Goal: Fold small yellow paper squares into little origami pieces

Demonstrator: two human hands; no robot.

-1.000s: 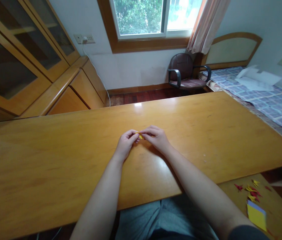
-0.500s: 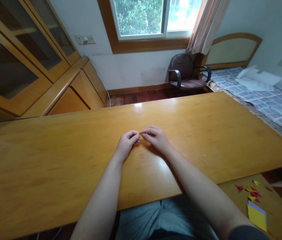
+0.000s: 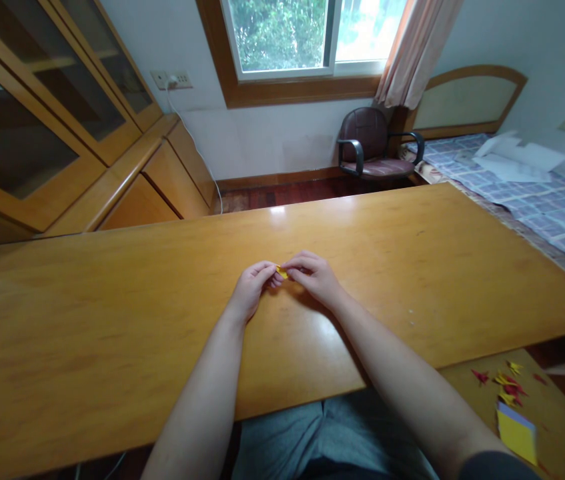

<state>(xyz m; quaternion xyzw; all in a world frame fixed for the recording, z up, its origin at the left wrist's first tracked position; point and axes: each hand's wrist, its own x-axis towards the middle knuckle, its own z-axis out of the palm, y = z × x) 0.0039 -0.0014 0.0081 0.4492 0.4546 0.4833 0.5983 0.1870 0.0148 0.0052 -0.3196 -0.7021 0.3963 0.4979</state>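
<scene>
A small folded piece of yellow paper (image 3: 282, 273) is pinched between my two hands above the middle of the wooden desk (image 3: 162, 320). My left hand (image 3: 255, 285) grips its left end with thumb and fingers closed. On the other side, my right hand (image 3: 313, 272) holds its right end between thumb and forefinger. The fingers cover much of the paper, so its exact shape is hard to make out.
Lower right, a side surface (image 3: 562, 427) bears several small red and yellow folded paper figures (image 3: 511, 385) and a stack of yellow paper sheets (image 3: 516, 433). Beyond the desk stand an armchair (image 3: 369, 143), a bed (image 3: 537, 193) and a glass-door cabinet (image 3: 127, 193).
My fingers have shifted slightly on the yellow paper, and a little more of it shows between my hands. Both arms stay nearly where they were.
</scene>
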